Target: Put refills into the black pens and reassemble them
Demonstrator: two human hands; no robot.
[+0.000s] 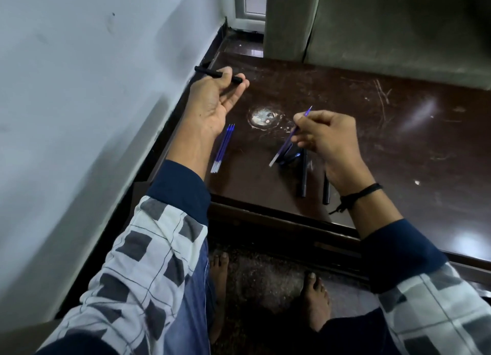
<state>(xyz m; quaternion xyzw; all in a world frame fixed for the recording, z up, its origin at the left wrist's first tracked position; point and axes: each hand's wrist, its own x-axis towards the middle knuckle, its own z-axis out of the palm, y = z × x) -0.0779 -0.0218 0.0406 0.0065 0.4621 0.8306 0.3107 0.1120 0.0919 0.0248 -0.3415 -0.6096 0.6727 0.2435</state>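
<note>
Holding a pen (210, 72) at upper left, the left hand (212, 99) curls its fingers round it. At centre the right hand (326, 136) pinches a refill (283, 150), not yet inserted. Three spare refills (223, 148) and two barrels (303, 179) lie on the table (372, 142), so most work seems left.

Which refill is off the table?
The refill pinched in the right hand; the other three lie together on the table.

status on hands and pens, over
Left hand grips black pen. Right hand pinches refill, not yet inserted. Spare refills, loose pens on table; nothing between hands.
</note>
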